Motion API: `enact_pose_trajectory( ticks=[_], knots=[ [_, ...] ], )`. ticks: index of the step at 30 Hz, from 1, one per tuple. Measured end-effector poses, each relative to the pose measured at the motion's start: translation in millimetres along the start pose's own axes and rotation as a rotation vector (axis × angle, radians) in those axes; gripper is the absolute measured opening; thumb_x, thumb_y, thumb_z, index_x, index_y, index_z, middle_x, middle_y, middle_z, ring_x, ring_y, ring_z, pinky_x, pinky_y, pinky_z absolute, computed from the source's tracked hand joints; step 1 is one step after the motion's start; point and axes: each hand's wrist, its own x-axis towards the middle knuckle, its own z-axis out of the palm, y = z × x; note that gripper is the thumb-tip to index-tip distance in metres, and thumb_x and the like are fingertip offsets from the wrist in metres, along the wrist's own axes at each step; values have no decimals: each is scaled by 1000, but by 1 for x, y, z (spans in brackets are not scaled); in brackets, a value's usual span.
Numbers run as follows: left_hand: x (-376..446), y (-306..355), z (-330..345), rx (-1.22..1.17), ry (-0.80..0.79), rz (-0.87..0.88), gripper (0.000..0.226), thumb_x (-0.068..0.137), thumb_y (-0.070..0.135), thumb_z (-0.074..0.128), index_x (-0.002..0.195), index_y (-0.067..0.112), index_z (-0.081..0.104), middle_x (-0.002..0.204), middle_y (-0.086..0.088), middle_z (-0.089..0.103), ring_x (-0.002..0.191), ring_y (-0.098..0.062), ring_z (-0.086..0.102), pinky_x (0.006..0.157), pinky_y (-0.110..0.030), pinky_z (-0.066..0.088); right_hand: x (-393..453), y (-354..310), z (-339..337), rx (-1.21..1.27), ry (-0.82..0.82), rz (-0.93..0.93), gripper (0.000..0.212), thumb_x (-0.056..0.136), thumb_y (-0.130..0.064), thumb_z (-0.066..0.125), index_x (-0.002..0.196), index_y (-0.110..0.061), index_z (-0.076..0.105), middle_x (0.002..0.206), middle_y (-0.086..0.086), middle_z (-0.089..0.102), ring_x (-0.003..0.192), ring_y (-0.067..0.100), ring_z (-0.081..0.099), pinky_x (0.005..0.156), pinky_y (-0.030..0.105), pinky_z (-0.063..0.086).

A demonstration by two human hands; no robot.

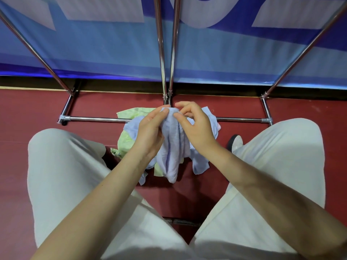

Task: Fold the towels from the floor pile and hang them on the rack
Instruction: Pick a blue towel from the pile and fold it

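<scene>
Head view looks straight down between two pale trouser legs, and both hands are up on a pale lilac terry towel with a darker purple stripe (175,147). Left hand (150,132) grips the bunched top of it, thumb over the fabric; right hand (195,126) pinches the same top edge just beside it, fingertips narrow, the other fingers lifted clear. The towel hangs crumpled from that grip, its tail dangling above the heap of light green and blue towels (127,139) on the dark red floor (28,113), right at the low chrome crossbar of the metal rack (97,119), midway along it. So we're at the opening of a fold, I'd say: a towel picked, nothing squared up yet. Next move calls for finding two corners, drawing the hands apart along that top edge and shaking the cloth flat, before any halving or hanging.
</scene>
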Motion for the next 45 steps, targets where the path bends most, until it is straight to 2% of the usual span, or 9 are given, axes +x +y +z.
enact_pose_trajectory(
  ticks=[3,6,10,16,23,28,33,39,45],
  knots=[
    [-1,1,-4,184,13,61,17,98,11,51,99,11,68,96,-7,73,96,-19,67,88,-30,52,-1,0,-1,-3,-27,90,12,91,-12,62,83,-13,54,78,-4,63,76,12,61,71,23,49],
    [2,6,-11,674,78,309,15,95,9,57,100,11,71,92,3,71,86,-3,62,79,-14,47,-2,2,-2,-98,-19,85,14,92,-18,61,85,-7,55,70,13,60,67,26,56,61,32,44],
    [10,10,-25,1003,15,415,15,91,9,62,99,18,71,98,8,68,90,1,59,77,-8,40,-3,3,-3,-163,-32,34,14,92,-16,60,85,-6,54,68,-3,55,69,20,54,61,21,40],
    [14,9,-37,918,16,247,8,88,10,66,85,17,68,89,3,67,76,3,56,68,-10,43,-2,10,-13,-127,-52,73,17,92,-20,61,86,-6,54,80,8,61,78,22,58,74,34,48],
    [8,-7,-32,567,21,125,7,95,13,58,90,8,57,85,-6,58,85,-14,56,82,-27,47,-9,13,-23,-65,-9,102,21,90,-14,63,75,-20,50,69,1,55,60,8,46,60,24,40],
    [-1,-21,-20,374,28,-11,15,97,18,53,89,7,60,72,-6,50,69,-16,49,64,-24,43,-14,17,-28,-110,14,26,15,89,-15,64,78,-21,55,79,-1,62,75,5,56,72,19,45],
    [-4,-17,-12,305,142,49,14,97,18,55,91,13,66,73,5,63,73,-12,59,69,-25,48,-12,14,-31,-104,9,2,11,91,-28,62,82,-24,59,81,-10,64,81,5,61,80,26,49],
    [-6,-17,-8,264,176,59,16,97,19,56,100,11,70,81,-2,67,80,-15,61,75,-30,50,-11,6,-22,-7,-19,34,7,92,-11,59,87,-7,61,79,3,62,74,12,53,75,22,45],
    [-4,-22,-3,277,180,72,18,95,24,57,97,15,72,90,-7,68,86,-17,61,84,-36,49,-5,-2,-14,57,-114,34,12,94,-1,51,93,-7,61,87,-9,64,86,4,60,83,17,46]
  ],
)
